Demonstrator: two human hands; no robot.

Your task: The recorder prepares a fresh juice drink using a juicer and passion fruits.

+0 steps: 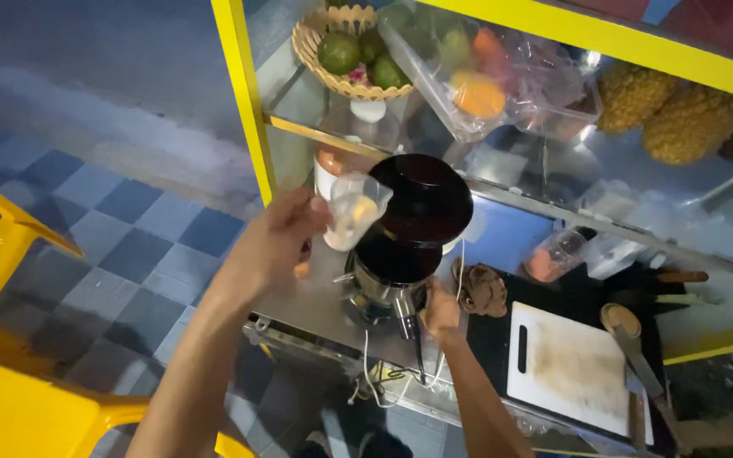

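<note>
- The fingers (314, 219) of the left hand (277, 242) are closing around a clear plastic cup (355, 210) and gripping it by its side; the cup is tilting over the open top of the juicer (400, 246), and something pale orange is showing inside it.
- The right hand (441, 312) is resting low at the front of the juicer, beside its spout; whether its fingers are gripping anything I cannot tell, since they are curling out of sight.
- The juicer is standing on a steel worktop (316, 297), with its round black lid (426, 199) sitting tipped up behind the cup.
- A white cord (368, 373) is hanging from the front edge of the worktop below the juicer.
- Just to the right of the juicer a brown lump (482, 290) is lying, and beyond it a white cutting board (572, 366) with a wooden-handled tool (629, 335) alongside.
- Behind the worktop a glass case with a yellow frame (248, 102) is holding a woven basket (316, 51) of green fruit, bagged fruit (478, 93) and pineapples (663, 110).
- The floor (129, 246) is showing blue and grey checked tiles, and a yellow plastic chair (10, 373) is standing at the left, well apart from the worktop.
</note>
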